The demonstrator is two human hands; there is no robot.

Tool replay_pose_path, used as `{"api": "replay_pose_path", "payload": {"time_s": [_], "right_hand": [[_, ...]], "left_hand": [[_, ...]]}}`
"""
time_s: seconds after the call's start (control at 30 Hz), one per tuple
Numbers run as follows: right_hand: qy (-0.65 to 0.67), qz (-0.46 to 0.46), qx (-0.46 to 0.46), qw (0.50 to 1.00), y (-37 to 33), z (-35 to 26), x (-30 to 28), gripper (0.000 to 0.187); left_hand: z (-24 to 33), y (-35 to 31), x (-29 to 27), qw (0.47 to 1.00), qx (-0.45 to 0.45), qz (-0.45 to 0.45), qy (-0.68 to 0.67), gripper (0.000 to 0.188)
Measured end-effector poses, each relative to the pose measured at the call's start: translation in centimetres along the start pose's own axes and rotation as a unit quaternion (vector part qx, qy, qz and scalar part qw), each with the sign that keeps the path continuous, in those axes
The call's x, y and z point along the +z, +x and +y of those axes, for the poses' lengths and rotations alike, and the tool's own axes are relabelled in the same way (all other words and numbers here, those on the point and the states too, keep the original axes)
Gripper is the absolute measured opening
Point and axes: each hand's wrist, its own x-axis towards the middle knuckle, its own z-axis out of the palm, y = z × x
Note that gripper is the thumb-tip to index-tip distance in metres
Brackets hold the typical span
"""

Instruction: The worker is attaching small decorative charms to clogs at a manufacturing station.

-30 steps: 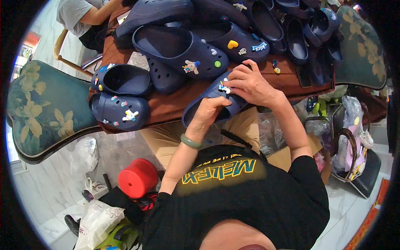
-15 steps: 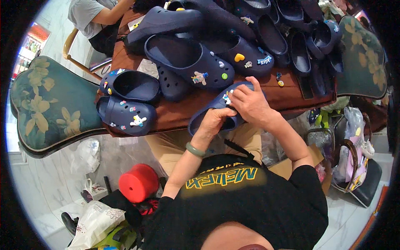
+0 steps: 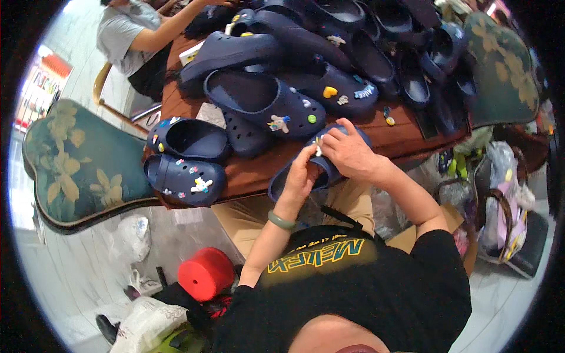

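Observation:
A navy blue clog point(image 3: 281, 181) lies tilted at the table's near edge, its opening toward me. My left hand point(image 3: 301, 173) grips its rim, some fingers hidden inside the opening and the thumb up by the front. On the clog's upper, a small white charm point(image 3: 318, 147) shows between my two hands. My right hand point(image 3: 352, 154) bends over the toe, its fingertips closed at this charm and its index finger raised. Left of them sits a pair of navy clogs, the nearer clog point(image 3: 210, 174) decorated with charms. Just beyond my hands, a larger clog point(image 3: 265, 85) carries a bear-like charm.
Many more navy clogs point(image 3: 371, 59) pile up across the brown-covered table point(image 3: 247, 176). Two loose charms point(image 3: 389, 117) lie right of my hands. Green floral chair backs point(image 3: 82, 170) flank the table. Another person point(image 3: 126, 41) sits at the far left. A red stool point(image 3: 206, 273) and bags stand below.
My left hand has turned, its thumb now pointing up near the white charm rather than across the opening. My right hand stays at the charm. The whole view has shifted slightly.

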Motion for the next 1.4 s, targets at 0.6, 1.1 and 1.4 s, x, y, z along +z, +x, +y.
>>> {"api": "replay_pose_path", "payload": {"time_s": [0.6, 1.1, 1.4], "right_hand": [[0.052, 0.212, 0.455, 0.864, -14.9, 11.1, 8.4, 0.025], [0.287, 0.270, 0.316, 0.863, -6.6, 2.3, 1.8, 0.028], [0.269, 0.268, 0.284, 0.881, -6.4, 1.7, 3.5, 0.026]], "left_hand": [[0.5, -0.3, 2.3, 0.998, 0.042, 0.001, 0.038, 0.031], [0.5, -0.5, 2.2, 0.997, 0.017, -0.005, 0.077, 0.043], [0.2, -0.2, 1.5, 0.997, 0.011, -0.003, 0.075, 0.041]]}}
